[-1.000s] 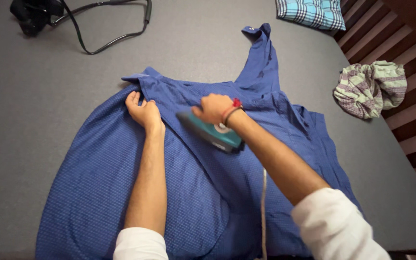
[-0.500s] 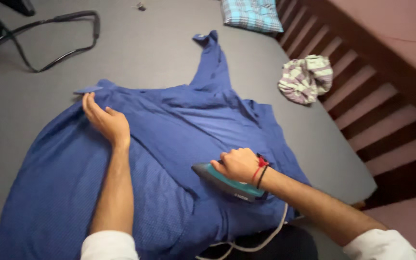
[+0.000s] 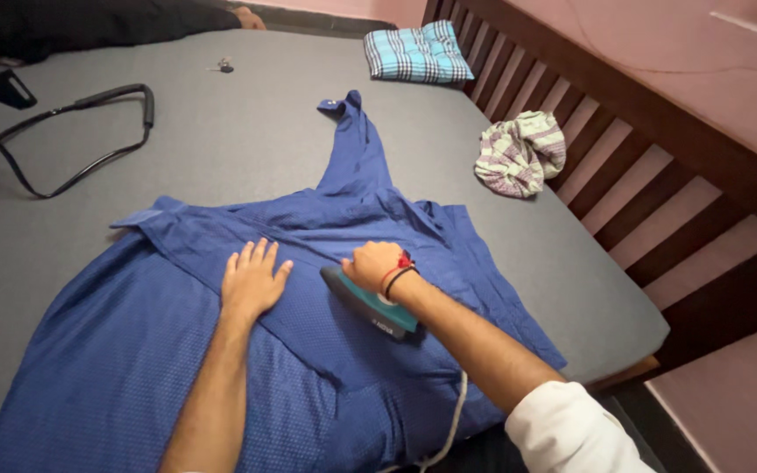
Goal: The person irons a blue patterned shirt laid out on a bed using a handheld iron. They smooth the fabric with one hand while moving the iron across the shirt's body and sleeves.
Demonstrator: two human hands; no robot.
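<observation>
A blue shirt [image 3: 177,350] lies spread flat on a grey mattress [image 3: 247,140], one sleeve [image 3: 352,149] stretched toward the far side. My left hand [image 3: 251,282] lies palm down on the shirt's chest, fingers spread, just left of the iron. My right hand [image 3: 371,265] grips the handle of a teal clothes iron [image 3: 370,304], which rests on the fabric with its tip pointing up-left. A red and black band sits on that wrist. The iron's white cord [image 3: 449,425] trails down toward the near edge.
A folded blue checked cloth [image 3: 418,51] lies at the far edge. A crumpled striped cloth [image 3: 519,151] sits by the wooden slatted bed frame [image 3: 659,175] on the right. A black cable loop [image 3: 89,140] lies far left. Another person's foot [image 3: 247,16] shows at the top.
My left hand slid from the shirt's collar edge at the left to the chest beside the iron. The iron moved up and left across the shirt. The camera view shifted.
</observation>
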